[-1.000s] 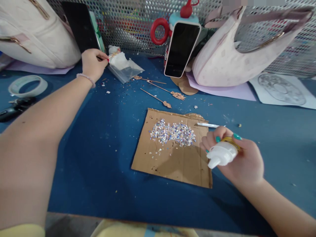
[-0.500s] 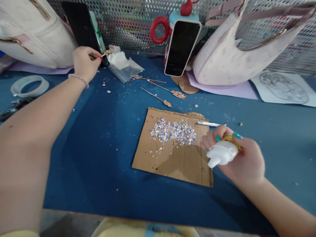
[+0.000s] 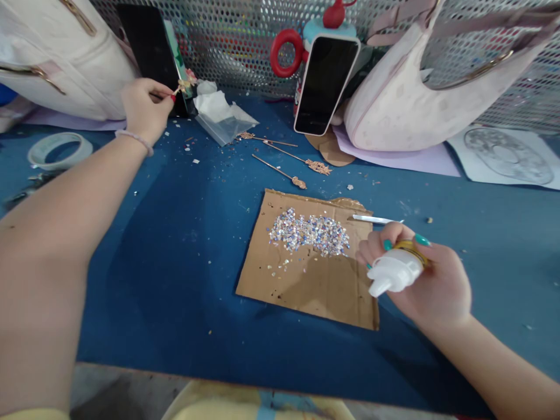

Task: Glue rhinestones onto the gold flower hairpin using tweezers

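Note:
My left hand point(image 3: 146, 109) reaches to the back left, thumb and finger pinched on the thin stem of a gold ornamental hairpin point(image 3: 184, 85). The pin's decorated end is in front of a dark phone point(image 3: 146, 49). In my right hand point(image 3: 431, 274) is a white glue bottle point(image 3: 399, 270) with a yellow band, its nozzle tilted down and to the left, above the right edge of a cardboard sheet point(image 3: 262, 274). A pile of glittering chips point(image 3: 308, 232) lies on the cardboard. A slim white tool point(image 3: 376, 219) rests across its right edge, close to my right fingers.
Several copper-coloured hairpins point(image 3: 318, 167) lie behind the cardboard, beside a clear plastic bag point(image 3: 223, 125). A phone point(image 3: 327, 84) leans on a cup with a red handle point(image 3: 286, 53). Pale bags point(image 3: 394, 116) stand along the perforated metal screen. A tape roll point(image 3: 60, 150) lies left.
My left hand has drawn slightly left and up, lifting the hairpin so its decorated end shows more clearly. My right hand keeps the glue bottle in nearly the same place.

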A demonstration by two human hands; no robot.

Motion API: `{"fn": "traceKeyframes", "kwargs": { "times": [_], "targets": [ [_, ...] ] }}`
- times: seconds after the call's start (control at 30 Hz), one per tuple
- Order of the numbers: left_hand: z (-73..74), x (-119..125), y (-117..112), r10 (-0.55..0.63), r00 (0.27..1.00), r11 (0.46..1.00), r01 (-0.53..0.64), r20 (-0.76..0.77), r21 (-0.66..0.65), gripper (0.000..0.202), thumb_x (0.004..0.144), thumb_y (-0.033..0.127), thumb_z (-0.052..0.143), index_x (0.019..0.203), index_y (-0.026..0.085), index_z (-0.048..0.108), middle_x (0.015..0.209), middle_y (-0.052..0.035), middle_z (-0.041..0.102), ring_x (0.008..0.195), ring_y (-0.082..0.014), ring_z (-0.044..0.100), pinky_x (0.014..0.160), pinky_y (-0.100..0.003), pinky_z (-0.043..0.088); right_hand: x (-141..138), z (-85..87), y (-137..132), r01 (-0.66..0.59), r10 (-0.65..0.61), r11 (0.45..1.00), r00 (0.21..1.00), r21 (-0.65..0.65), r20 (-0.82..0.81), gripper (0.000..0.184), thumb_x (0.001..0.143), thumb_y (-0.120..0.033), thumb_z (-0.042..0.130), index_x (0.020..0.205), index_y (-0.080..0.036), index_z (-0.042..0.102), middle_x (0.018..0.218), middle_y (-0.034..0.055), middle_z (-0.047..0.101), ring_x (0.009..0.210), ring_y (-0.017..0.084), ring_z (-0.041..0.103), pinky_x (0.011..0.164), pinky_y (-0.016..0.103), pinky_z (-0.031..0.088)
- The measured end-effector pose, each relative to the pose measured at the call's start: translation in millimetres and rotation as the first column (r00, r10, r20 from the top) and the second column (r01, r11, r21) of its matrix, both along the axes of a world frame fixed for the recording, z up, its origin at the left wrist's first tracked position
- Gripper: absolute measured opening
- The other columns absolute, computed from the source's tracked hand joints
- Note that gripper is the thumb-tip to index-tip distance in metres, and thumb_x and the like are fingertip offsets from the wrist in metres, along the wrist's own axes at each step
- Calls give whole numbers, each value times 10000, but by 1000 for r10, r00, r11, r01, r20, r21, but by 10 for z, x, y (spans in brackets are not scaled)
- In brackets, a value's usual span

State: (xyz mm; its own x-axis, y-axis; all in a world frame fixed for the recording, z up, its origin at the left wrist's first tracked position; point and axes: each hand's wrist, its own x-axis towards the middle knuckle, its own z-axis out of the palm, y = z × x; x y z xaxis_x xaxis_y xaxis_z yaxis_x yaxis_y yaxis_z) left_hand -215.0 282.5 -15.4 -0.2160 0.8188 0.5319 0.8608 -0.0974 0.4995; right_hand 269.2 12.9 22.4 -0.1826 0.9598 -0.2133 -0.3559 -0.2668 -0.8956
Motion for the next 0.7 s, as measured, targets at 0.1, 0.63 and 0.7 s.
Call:
{"fn": "traceKeyframes", "kwargs": {
  "times": [0.1, 0.63, 0.7],
  "targets": [
    [-19, 89, 6, -15, 1000, 1000, 15, 0, 1, 283, 818, 300, 576, 1026, 168, 713, 965, -56, 724, 819, -164, 630, 823, -349, 550, 9, -7, -3, -4, 4, 1000, 1000, -3, -14, 170, 745, -376, 553, 724, -213, 598, 589, 11, 441, 571, 158, 386, 549, 295, 389],
    [9, 296, 57, -21, 1000, 1000, 22, -9, 15, 255, 800, 230, 566, 978, 145, 728, 904, -37, 725, 701, -112, 557, 751, -276, 530, 8, -9, 9, -22, 22, 1000, 999, 4, -41, 150, 765, -373, 569, 744, -228, 605, 580, 0, 466, 536, 157, 416, 474, 297, 356],
    [0, 280, 60, -19, 1000, 1000, 19, -6, 22, 233, 803, 212, 572, 961, 147, 730, 877, -27, 724, 676, -100, 540, 730, -263, 531, 13, -15, 9, -26, 26, 1000, 999, 1, -46, 148, 772, -377, 573, 751, -234, 604, 589, 1, 478, 541, 160, 417, 474, 301, 354]
  ]
}}
